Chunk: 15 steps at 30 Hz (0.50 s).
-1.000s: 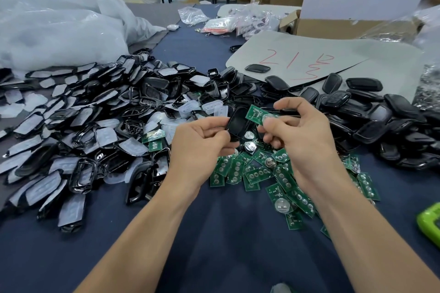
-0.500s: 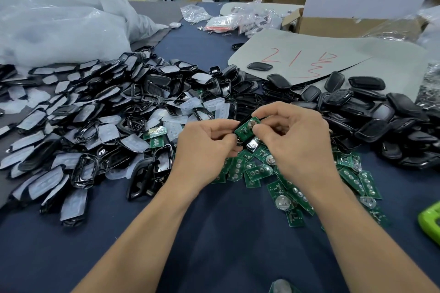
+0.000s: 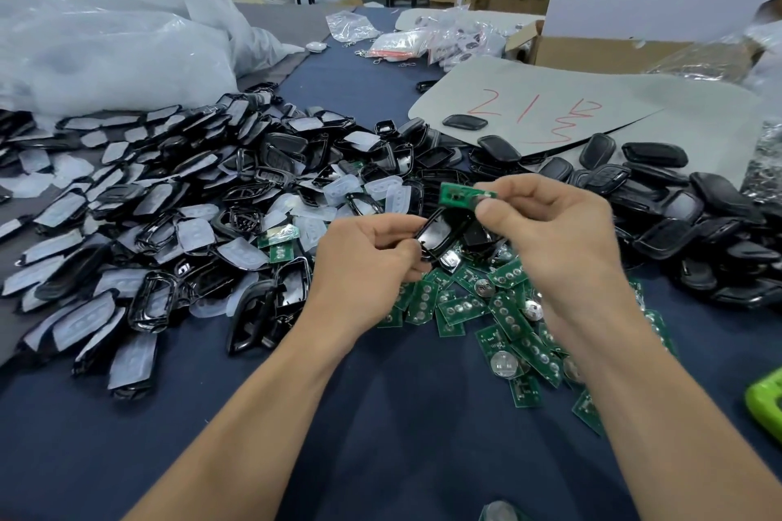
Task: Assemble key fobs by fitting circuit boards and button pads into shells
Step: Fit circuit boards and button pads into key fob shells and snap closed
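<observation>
Large cloudy plastic bags (image 3: 106, 51) in the upper left, small clear packets (image 3: 423, 40) at top centre, open cardboard box (image 3: 592, 51) in the upper right, grey sheet with red marks (image 3: 634, 106) below it, bright green object (image 3: 766, 406) at the right edge, dark blue worktop (image 3: 402, 436)

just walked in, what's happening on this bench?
A person is assembling key fobs by hand. The left hand grips an open black shell, and the right hand pinches a green circuit board just above it, not yet seated. More loose boards lie on the table under the hands, with a heap of shells and button pads to the left and dark shells to the right.
</observation>
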Available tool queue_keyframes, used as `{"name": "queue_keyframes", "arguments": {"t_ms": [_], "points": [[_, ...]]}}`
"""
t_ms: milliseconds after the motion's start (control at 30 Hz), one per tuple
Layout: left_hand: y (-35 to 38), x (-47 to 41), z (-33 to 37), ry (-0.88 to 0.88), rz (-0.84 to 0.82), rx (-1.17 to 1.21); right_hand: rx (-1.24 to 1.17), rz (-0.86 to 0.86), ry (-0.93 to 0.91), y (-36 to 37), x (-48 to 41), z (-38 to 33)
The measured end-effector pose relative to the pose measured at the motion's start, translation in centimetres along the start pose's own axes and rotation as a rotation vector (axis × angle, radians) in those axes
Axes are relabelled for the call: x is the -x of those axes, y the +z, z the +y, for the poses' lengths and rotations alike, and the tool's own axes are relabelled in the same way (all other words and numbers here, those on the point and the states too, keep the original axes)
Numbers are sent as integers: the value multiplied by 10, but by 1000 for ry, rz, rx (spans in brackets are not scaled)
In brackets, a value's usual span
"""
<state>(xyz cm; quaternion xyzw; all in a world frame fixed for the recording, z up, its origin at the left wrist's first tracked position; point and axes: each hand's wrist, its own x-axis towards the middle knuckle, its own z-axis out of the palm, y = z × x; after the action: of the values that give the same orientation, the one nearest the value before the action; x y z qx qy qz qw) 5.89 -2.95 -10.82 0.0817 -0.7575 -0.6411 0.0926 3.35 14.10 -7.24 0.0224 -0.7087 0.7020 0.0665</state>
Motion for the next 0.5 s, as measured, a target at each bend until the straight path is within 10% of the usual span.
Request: {"name": "queue_keyframes", "arguments": {"t_ms": [300, 500], "points": [[1, -2, 0, -25, -6, 3, -328, -70, 160, -5, 2, -9], [2, 0, 0, -18, 6, -26, 141, -15, -49, -1, 3, 4]]}}
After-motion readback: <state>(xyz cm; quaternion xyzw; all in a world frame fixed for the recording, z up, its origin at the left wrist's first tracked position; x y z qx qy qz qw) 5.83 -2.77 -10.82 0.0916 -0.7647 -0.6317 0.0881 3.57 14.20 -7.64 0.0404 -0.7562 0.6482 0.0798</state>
